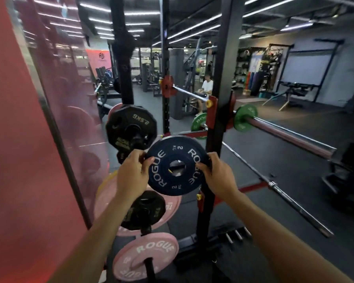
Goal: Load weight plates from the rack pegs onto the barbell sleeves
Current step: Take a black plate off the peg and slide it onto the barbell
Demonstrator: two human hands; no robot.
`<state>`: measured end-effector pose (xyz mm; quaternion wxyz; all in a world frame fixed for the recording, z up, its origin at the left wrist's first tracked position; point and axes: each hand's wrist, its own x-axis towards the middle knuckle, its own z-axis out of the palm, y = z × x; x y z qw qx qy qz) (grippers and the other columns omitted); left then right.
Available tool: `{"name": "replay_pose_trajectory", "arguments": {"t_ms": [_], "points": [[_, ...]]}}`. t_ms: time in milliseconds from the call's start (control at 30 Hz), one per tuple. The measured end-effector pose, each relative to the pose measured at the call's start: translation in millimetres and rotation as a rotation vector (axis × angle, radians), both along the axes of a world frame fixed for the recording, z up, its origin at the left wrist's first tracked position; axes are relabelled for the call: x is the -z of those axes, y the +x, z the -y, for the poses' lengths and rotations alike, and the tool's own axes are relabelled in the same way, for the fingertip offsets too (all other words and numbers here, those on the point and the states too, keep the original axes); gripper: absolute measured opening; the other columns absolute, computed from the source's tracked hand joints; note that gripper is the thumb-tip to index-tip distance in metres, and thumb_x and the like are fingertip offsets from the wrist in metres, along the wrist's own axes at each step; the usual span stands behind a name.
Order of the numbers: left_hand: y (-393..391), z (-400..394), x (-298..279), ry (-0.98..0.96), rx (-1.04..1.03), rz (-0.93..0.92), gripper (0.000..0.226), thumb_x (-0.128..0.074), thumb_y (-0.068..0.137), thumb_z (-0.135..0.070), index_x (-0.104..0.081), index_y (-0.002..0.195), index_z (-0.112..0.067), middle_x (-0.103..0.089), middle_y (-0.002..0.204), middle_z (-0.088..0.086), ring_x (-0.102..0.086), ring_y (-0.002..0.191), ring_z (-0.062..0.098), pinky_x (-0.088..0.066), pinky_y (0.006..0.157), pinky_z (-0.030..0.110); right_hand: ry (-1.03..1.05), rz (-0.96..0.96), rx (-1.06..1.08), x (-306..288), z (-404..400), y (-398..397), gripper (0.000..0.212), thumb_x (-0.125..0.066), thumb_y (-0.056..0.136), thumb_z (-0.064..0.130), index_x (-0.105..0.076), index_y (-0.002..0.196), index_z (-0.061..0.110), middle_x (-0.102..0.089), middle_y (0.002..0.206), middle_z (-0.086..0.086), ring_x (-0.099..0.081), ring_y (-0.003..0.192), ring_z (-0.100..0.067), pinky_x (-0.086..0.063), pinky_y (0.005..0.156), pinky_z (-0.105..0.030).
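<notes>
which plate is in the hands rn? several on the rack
The blue Rogue 2 kg plate, gripped at its rim by the left hand and right hand. The black and pink plates sit on pegs, untouched.

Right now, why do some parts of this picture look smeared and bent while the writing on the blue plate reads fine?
Head view: the blue plate, gripped at its rim by the left hand and right hand, is sharp; the black plate behind is motion-blurred. Head view: the wide lens bows the rack upright. Head view: ceiling strip lights glare and reflect off the red panel.
</notes>
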<state>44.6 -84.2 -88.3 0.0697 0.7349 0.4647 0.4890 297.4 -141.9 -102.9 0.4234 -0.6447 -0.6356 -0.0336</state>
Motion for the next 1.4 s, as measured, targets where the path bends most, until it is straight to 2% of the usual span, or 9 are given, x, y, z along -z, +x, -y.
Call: {"name": "replay_pose_trajectory", "arguments": {"t_ms": [200,333,533,667,833,933,1100,1300,1400], "points": [[110,55,1,0.075,0.211,-0.007,0.041,-0.049,0.093,-0.048,-0.058,0.1,-0.009,-0.064,0.089,0.009,-0.059,0.076,0.028,-0.04,0.065,0.033,0.012,-0.049,0.229,-8,111,92,0.032,-0.056,0.092,0.047,-0.052,0.106,0.018,-0.066,0.094,0.0,-0.06,0.083,-0.022,-0.042,0.066,-0.033],[193,92,-1,0.093,0.372,-0.004,0.037,-0.054,0.094,-0.043,-0.059,0.1,-0.006,-0.06,0.083,0.006,-0.059,0.073,0.028,-0.036,0.062,0.03,-0.019,-0.096,0.401,-9,181,154,0.033,-0.056,0.092,0.048,-0.051,0.11,0.02,-0.067,0.099,-0.002,-0.062,0.087,-0.026,-0.049,0.071,-0.04],[298,112,-4,0.066,0.564,0.036,0.031,-0.056,0.095,-0.04,-0.056,0.095,-0.009,-0.054,0.077,-0.002,-0.054,0.065,0.023,-0.041,0.058,0.033,0.022,-0.121,0.574,-10,231,234,0.027,-0.058,0.092,0.044,-0.05,0.105,0.023,-0.061,0.087,0.006,-0.061,0.079,-0.022,-0.042,0.062,-0.032],[357,100,1,0.057,0.63,0.054,0.029,-0.058,0.095,-0.039,-0.055,0.097,-0.01,-0.05,0.071,-0.009,-0.049,0.06,0.017,-0.036,0.055,0.031,0.032,-0.137,0.635,-9,231,281,0.026,-0.059,0.091,0.045,-0.052,0.105,0.024,-0.061,0.087,0.008,-0.06,0.079,-0.019,-0.045,0.063,-0.035],[419,63,-2,-0.006,0.631,0.08,0.031,-0.057,0.095,-0.039,-0.057,0.1,-0.009,-0.062,0.083,0.002,-0.057,0.07,0.022,-0.042,0.061,0.034,0.01,-0.133,0.658,-15,196,336,0.025,-0.061,0.091,0.043,-0.053,0.105,0.023,-0.055,0.078,0.014,-0.058,0.075,-0.017,-0.042,0.062,-0.033],[447,36,-7,0.0,0.638,0.094,0.029,-0.06,0.094,-0.037,-0.058,0.099,-0.009,-0.061,0.083,-0.001,-0.058,0.07,0.021,-0.043,0.062,0.033,-0.006,-0.147,0.655,-19,167,367,0.027,-0.061,0.09,0.044,-0.053,0.105,0.023,-0.059,0.082,0.009,-0.061,0.076,-0.018,-0.047,0.064,-0.035],[479,4,-10,0.016,0.639,0.12,0.021,-0.061,0.094,-0.034,-0.057,0.097,-0.013,-0.055,0.086,-0.009,-0.056,0.075,0.016,-0.044,0.065,0.031,0.017,-0.158,0.619,-20,129,400,0.024,-0.062,0.089,0.044,-0.051,0.099,0.025,-0.062,0.082,0.006,-0.061,0.077,-0.019,-0.049,0.069,-0.039],[503,4,-4,0.098,0.63,0.179,0.023,-0.058,0.096,-0.034,-0.057,0.093,-0.011,-0.061,0.082,-0.006,-0.058,0.069,0.013,-0.051,0.06,0.035,-0.036,-0.18,0.532,-10,117,437,0.025,-0.06,0.089,0.045,-0.055,0.098,0.022,-0.066,0.083,0.004,-0.063,0.076,-0.014,-0.051,0.072,-0.041],[507,14,1,0.164,0.616,0.18,0.026,-0.056,0.096,-0.037,-0.056,0.095,-0.011,-0.062,0.085,-0.003,-0.06,0.071,0.015,-0.05,0.061,0.033,-0.053,-0.186,0.451,-4,112,453,0.021,-0.065,0.09,0.034,-0.056,0.101,0.018,-0.067,0.081,0.002,-0.064,0.073,-0.013,-0.052,0.07,-0.041]]}}
